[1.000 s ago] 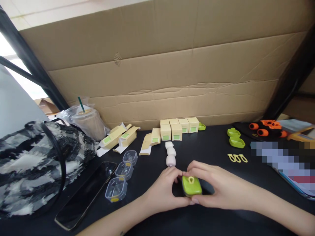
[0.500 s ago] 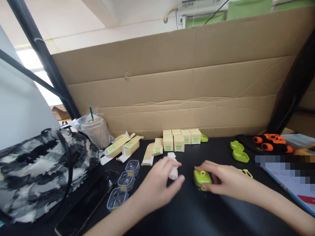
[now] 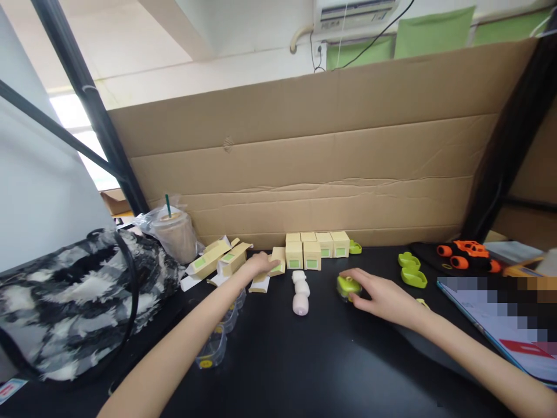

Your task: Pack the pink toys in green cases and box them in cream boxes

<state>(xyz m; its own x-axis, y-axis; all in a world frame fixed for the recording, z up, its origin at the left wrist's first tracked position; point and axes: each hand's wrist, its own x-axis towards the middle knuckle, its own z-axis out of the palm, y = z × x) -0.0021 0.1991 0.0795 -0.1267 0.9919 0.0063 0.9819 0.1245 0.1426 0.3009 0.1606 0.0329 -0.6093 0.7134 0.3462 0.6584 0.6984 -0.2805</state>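
Head view: left hand [image 3: 260, 265] fingers closing on flat carton [image 3: 277, 260]; right hand [image 3: 378, 292] curled over green case [image 3: 348, 285]. Best to pinch one carton only, steadying case flat.

Iced drink cup [image 3: 174, 233], patterned bag [image 3: 65, 302], cardboard wall [image 3: 304, 168], orange toy truck [image 3: 467, 253], clear plastic shells [image 3: 213, 348]

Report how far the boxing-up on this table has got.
Done: four closed boxes stand in a row by the cardboard wall. In hand: right hand holds a green case; left hand touches a flat box. Left: unfolded boxes, clear trays, loose green pieces.
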